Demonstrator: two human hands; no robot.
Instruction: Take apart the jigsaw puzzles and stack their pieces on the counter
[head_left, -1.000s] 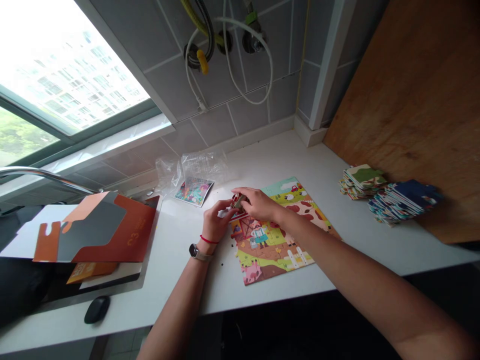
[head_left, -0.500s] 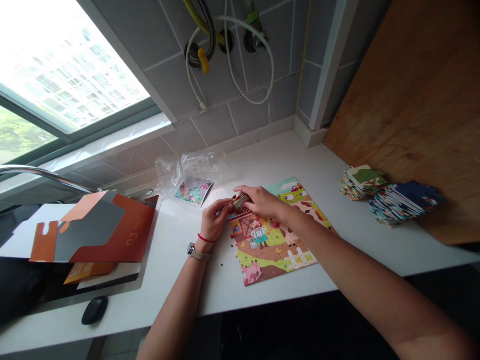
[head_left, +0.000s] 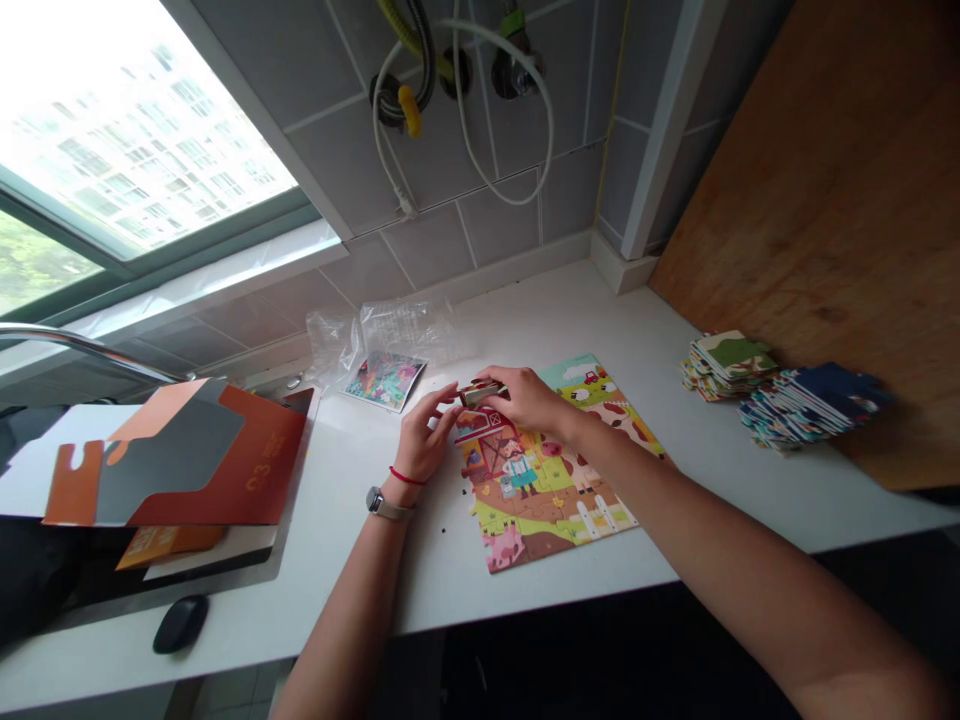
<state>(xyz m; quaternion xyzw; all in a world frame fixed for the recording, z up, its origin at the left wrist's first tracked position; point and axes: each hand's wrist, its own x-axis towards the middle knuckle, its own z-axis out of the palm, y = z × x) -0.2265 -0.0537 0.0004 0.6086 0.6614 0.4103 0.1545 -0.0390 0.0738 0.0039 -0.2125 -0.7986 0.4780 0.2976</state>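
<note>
A farm jigsaw puzzle [head_left: 559, 505], with a barn, a farmer, cows and a pig, lies partly joined on the white counter. Over its upper left part, my right hand [head_left: 525, 400] grips a small stack of puzzle pieces [head_left: 484, 396], seen mostly edge-on. My left hand [head_left: 426, 432], with a watch and red cord at the wrist, is at the left end of that stack. Its thumb and forefinger are apart, the fingertips close to the pieces; whether they touch is hard to see.
Piles of puzzle pieces [head_left: 726, 362] and blue-backed pieces [head_left: 814, 405] stand by the wooden board [head_left: 817, 230]. A picture card [head_left: 386, 380] and clear plastic bags [head_left: 409, 328] lie near the wall. To the left are an orange-grey box [head_left: 195, 455] and a black mouse [head_left: 181, 623].
My left thumb and forefinger have spread apart from their pinch at the stack. The pieces in my right hand have tilted to a flatter, edge-on view and shifted slightly upward.
</note>
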